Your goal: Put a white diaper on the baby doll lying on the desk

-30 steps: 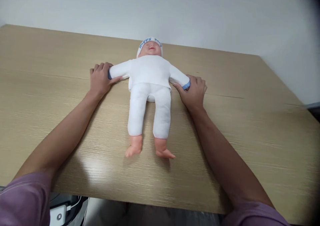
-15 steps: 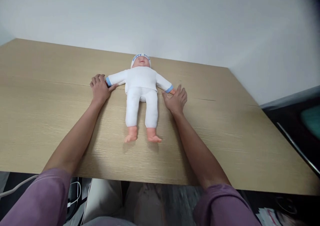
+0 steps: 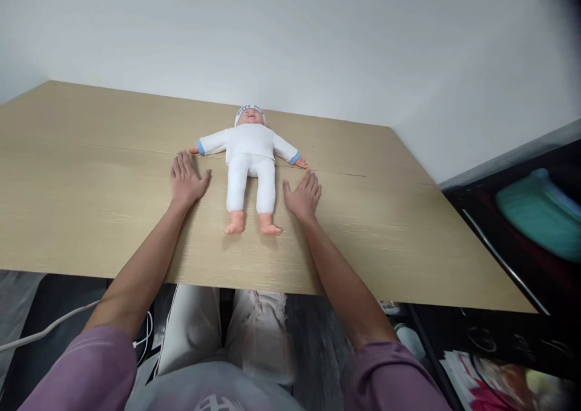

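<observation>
A baby doll (image 3: pixel 250 147) in a white top, white trousers and a white cap with blue lettering lies face up on the wooden table (image 3: pixel 113 217). Its arms are spread wide, with blue cuffs at the wrists, and its bare feet point toward me. My left hand (image 3: pixel 186 178) rests flat on the tabletop just below the doll's hand on the left, fingers stretched and thumb out. On the other side my right hand (image 3: pixel 303 196) lies open on the table, its fingertips close below the doll's other hand. Neither hand holds anything.
A pale wall (image 3: pixel 272 42) stands behind the table. To the right is a dark surface with a blurred teal object (image 3: pixel 538 214). Below the table's front edge are a white cable (image 3: pixel 49 326), my legs (image 3: pixel 195 320) and a dark shelf with papers (image 3: pixel 458 368).
Both my hands have let go of the doll's hands and drawn back toward me, now flat on the table. The doll's arms stay spread. The camera view has shifted.
</observation>
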### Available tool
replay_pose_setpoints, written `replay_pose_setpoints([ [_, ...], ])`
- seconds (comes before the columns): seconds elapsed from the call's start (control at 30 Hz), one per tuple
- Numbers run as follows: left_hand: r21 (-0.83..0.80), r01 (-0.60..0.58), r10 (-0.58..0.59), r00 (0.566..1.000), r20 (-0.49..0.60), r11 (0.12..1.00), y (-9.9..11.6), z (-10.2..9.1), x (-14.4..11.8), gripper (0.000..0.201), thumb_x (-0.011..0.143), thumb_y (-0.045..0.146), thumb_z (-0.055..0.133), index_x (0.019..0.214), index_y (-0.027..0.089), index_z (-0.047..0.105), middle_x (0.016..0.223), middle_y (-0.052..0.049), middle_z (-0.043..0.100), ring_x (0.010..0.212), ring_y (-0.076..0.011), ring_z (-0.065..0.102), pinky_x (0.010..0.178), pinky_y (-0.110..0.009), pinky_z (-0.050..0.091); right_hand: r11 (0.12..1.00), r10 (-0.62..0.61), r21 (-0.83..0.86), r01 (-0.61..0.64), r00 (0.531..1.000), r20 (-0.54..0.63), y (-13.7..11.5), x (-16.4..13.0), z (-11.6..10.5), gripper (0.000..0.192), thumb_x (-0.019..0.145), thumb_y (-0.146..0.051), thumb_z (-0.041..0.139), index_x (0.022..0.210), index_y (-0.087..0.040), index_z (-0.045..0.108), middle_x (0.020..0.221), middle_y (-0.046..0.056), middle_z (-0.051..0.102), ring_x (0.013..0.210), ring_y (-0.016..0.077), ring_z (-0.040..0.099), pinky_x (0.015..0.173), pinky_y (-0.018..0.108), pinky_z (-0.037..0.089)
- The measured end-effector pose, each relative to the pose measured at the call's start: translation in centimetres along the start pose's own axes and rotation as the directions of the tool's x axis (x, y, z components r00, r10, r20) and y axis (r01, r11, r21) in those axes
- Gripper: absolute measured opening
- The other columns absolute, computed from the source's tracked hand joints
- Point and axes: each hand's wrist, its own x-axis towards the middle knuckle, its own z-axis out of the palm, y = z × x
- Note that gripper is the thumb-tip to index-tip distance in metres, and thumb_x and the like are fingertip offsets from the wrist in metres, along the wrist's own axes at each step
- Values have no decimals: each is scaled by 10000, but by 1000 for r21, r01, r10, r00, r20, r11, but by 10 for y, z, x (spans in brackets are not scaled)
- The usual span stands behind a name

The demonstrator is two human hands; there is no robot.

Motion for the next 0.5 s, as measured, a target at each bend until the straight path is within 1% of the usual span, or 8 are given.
replay_pose_setpoints([
  [0.1,33,-3,2,999,41,999,3,-6,-21,1066,1048,747,460,1848,68,271,1941,-274,219,1825,-469,175,1465,-678,167,999,-31,10,31,999,13,-2,-24,-11,923,1111,-609,447,1786,12,342,1835,349,404,1731,432,354,1426,676,241],
  [0.23,75,-52,46,995,88,996,8,-18,-57,994,1075,732,393,1829,84,363,1919,-264,302,1802,-468,259,1460,-686,173,996,-85,17,85,996,24,-3,-62,-27,816,1137,-570,428,1768,-54,400,1831,339,418,1729,428,368,1390,716,301],
  [0.33,90,-90,79,989,122,992,10,-29,-91,950,1098,710,369,1837,114,376,1912,-233,342,1801,-453,284,1464,-677,179,992,-125,31,124,991,49,-2,-95,-42,794,1139,-553,449,1764,-65,419,1845,325,412,1740,428,369,1398,715,302],
  [0.43,110,-144,128,982,143,984,9,-43,-128,904,1123,691,344,1843,146,391,1919,-199,341,1806,-436,290,1473,-659,187,985,-169,48,165,981,92,0,-131,-59,787,1149,-551,438,1768,-66,432,1864,299,399,1754,429,367,1421,698,289],
  [0.5,116,-174,155,975,158,978,9,-54,-154,870,1136,680,335,1851,189,397,1927,-163,336,1812,-422,288,1479,-643,202,980,-198,60,192,974,113,1,-155,-72,755,1161,-544,411,1765,-94,466,1875,264,399,1761,432,367,1431,691,283],
])
